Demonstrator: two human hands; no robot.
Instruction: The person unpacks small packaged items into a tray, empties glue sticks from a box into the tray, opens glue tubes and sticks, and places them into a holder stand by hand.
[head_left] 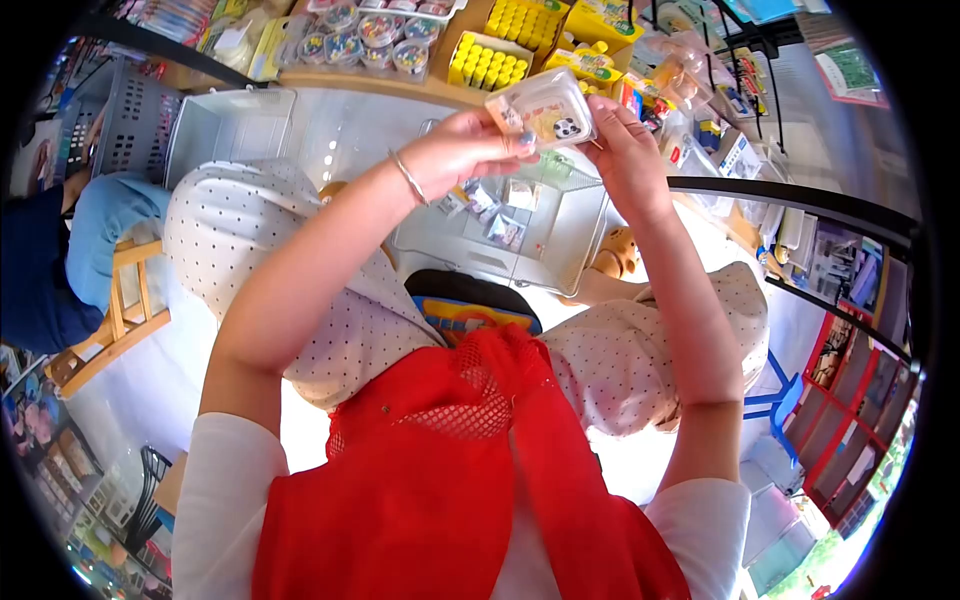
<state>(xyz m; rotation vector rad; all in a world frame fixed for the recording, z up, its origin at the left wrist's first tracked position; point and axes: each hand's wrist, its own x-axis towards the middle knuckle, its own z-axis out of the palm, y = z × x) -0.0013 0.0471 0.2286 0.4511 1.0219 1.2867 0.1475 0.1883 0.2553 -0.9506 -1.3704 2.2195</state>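
Both my hands hold a small clear plastic box [548,100] up in front of the shelf. A panda picture and some orange print show on it. My left hand [470,150] grips its left side, thumb lying along the near edge; a bracelet is on that wrist. At the box's right end, my right hand [628,155] pinches the edge with its fingers. Below the hands stands a clear plastic bin [575,265] with several small packets [507,230] inside. What the box contains is hard to make out.
Yellow stick-like tubes [490,65] in boxes and clear tubs of colourful bits [380,32] line the shelf ahead. A second clear bin [228,125] is at left. A seated person [110,240] is on a wooden chair [125,310]. A black rail [790,200] crosses at right.
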